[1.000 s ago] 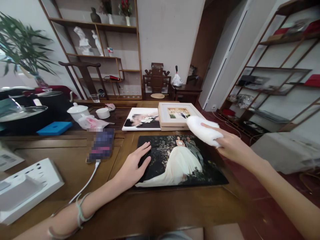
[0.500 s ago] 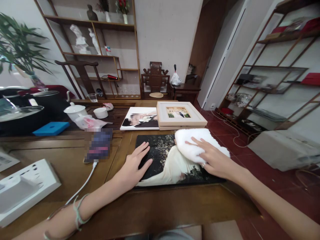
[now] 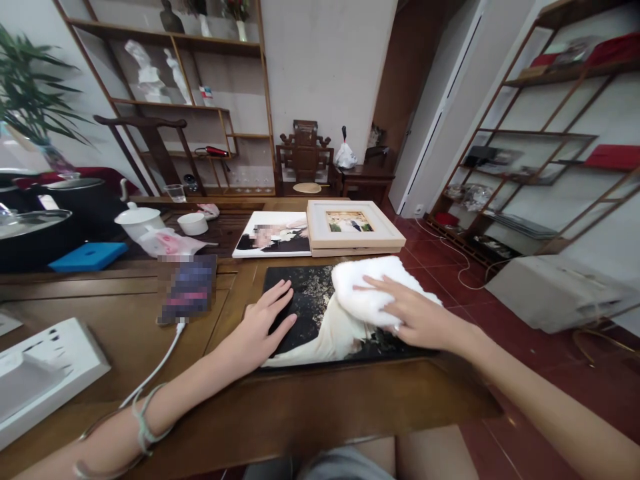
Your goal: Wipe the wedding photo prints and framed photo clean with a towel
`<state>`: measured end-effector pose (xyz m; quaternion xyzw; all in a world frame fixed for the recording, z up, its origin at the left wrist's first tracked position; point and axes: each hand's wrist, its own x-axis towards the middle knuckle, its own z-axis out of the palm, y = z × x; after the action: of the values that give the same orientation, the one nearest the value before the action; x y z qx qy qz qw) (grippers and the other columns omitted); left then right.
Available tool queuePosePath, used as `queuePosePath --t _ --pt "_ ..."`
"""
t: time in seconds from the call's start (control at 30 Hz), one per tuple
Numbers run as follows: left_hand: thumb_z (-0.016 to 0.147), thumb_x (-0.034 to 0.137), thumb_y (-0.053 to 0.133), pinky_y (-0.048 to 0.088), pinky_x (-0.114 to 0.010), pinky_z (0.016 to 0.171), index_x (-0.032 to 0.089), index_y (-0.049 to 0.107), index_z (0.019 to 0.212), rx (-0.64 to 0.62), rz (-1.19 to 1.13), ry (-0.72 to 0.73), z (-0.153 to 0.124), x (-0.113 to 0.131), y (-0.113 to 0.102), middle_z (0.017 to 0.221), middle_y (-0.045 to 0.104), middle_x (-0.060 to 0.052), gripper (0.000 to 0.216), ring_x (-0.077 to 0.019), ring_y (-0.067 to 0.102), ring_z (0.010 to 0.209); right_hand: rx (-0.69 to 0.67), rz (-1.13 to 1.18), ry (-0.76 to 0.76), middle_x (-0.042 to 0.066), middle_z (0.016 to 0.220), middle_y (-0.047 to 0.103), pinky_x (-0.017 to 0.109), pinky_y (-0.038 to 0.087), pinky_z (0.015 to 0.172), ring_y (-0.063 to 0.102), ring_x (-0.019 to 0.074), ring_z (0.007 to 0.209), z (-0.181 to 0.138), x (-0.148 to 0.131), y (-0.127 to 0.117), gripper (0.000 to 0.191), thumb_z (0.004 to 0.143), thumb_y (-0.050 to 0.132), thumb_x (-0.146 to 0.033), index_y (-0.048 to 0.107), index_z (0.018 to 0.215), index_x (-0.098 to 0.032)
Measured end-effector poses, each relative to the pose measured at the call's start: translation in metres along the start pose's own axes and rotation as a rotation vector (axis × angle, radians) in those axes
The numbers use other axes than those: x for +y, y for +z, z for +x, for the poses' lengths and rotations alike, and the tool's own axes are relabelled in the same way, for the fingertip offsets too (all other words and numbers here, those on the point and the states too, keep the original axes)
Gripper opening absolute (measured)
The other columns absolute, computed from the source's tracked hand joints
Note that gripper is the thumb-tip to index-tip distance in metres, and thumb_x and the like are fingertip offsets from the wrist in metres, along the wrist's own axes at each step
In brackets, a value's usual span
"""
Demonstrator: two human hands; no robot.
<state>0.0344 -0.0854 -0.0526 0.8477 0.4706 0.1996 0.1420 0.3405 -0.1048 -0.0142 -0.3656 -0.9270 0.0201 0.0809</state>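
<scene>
A large dark photo print of a couple lies flat on the wooden table in front of me. My left hand lies flat on its left edge with fingers spread. My right hand presses a white cloth onto the right half of the print, fingers stretched over the cloth. The cloth hides the couple's upper bodies.
Behind the print lie another photo and a light wooden frame. A phone with a white cable sits to the left, with a white box, blue box, bowls and pots. Shelves stand at the back and right.
My right hand brought the white cloth down from above the print's far right corner onto the print and slid it a little left. My left hand stayed in place.
</scene>
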Motion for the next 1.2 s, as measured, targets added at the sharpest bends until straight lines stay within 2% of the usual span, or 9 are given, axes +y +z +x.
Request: queuePosePath --t 0.13,0.23,0.33,0.5,0.63,0.8,1.0,1.1,1.2 --pt "0.092 0.037 0.037 0.029 -0.047 0.108 0.012 0.045 0.133 -0.001 0.008 0.014 -0.001 0.0 0.0 0.147 0.035 -0.014 0.049 -0.0257 0.027 0.137 0.066 -0.035 0.053 0.015 0.139 0.044 0.055 0.022 0.108 0.027 0.0297 0.135 0.032 0.034 0.009 0.036 0.068 0.048 -0.003 0.067 0.097 -0.014" --pt "0.092 0.037 0.039 0.031 -0.047 0.108 0.015 0.048 0.131 0.035 -0.009 0.022 -0.002 -0.001 0.001 0.146 0.038 -0.013 0.046 -0.026 0.032 0.135 0.083 -0.039 0.071 0.015 0.139 0.043 0.058 0.021 0.107 0.024 0.0311 0.136 0.037 0.036 0.014 0.04 0.067 0.048 -0.003 0.066 0.101 -0.013" --pt "0.091 0.036 0.041 0.032 -0.046 0.107 0.016 0.049 0.131 0.056 -0.016 0.011 -0.003 -0.001 0.002 0.145 0.038 -0.013 0.045 -0.0259 0.034 0.134 0.052 -0.008 0.053 0.011 0.142 0.04 0.057 0.019 0.109 0.02 0.0293 0.137 0.02 0.012 0.012 0.041 0.064 0.046 -0.001 0.067 0.096 -0.015" --pt "0.091 0.034 0.042 0.031 -0.046 0.107 0.016 0.049 0.131 0.066 -0.016 0.007 -0.003 0.002 0.003 0.144 0.039 -0.013 0.044 -0.0255 0.035 0.134 -0.084 0.093 0.041 -0.001 0.146 0.032 0.051 0.02 0.112 0.017 0.0282 0.137 -0.026 -0.055 -0.011 0.04 0.055 0.046 -0.001 0.07 0.079 -0.023" --pt "0.094 0.034 0.035 0.03 -0.047 0.108 0.016 0.048 0.131 0.049 -0.02 -0.015 -0.003 0.002 0.003 0.145 0.038 -0.012 0.044 -0.0247 0.033 0.135 -0.202 0.109 0.008 -0.003 0.145 0.031 0.047 0.022 0.113 0.022 0.0266 0.136 -0.036 -0.08 -0.024 0.062 0.054 0.046 -0.001 0.068 0.106 -0.027" --pt "0.094 0.031 0.034 0.029 -0.046 0.108 0.015 0.046 0.132 0.05 -0.01 0.012 -0.003 -0.002 0.004 0.146 0.038 -0.012 0.043 -0.0235 0.033 0.135 -0.104 0.066 -0.022 0.002 0.145 0.034 0.051 0.017 0.112 0.018 0.0272 0.138 -0.008 -0.043 -0.01 0.04 0.066 0.051 -0.006 0.07 0.098 -0.021" --pt "0.093 0.03 0.038 0.03 -0.046 0.108 0.018 0.049 0.13 0.09 -0.02 0.034 -0.003 -0.005 0.005 0.144 0.041 -0.01 0.041 -0.0227 0.037 0.133 0.095 -0.045 0.027 0.012 0.138 0.045 0.055 0.026 0.107 0.032 0.0316 0.132 0.04 0.019 0.01 0.026 0.083 0.054 -0.021 0.066 0.106 -0.017" --pt "0.093 0.031 0.038 0.03 -0.045 0.109 0.018 0.05 0.129 0.096 -0.022 0.032 -0.003 -0.005 0.005 0.143 0.042 -0.01 0.04 -0.0224 0.037 0.133 0.133 -0.061 0.058 0.017 0.136 0.048 0.059 0.027 0.104 0.034 0.0351 0.13 0.051 0.026 0.013 0.027 0.087 0.053 -0.027 0.066 0.107 -0.015" --pt "0.093 0.031 0.037 0.031 -0.045 0.108 0.018 0.049 0.13 0.102 -0.028 0.03 -0.003 -0.005 0.006 0.144 0.041 -0.01 0.041 -0.0229 0.036 0.133 0.1 -0.051 0.04 0.014 0.139 0.044 0.06 0.024 0.105 0.028 0.035 0.133 0.043 0.008 0.012 0.028 0.084 0.053 -0.022 0.066 0.108 -0.016"
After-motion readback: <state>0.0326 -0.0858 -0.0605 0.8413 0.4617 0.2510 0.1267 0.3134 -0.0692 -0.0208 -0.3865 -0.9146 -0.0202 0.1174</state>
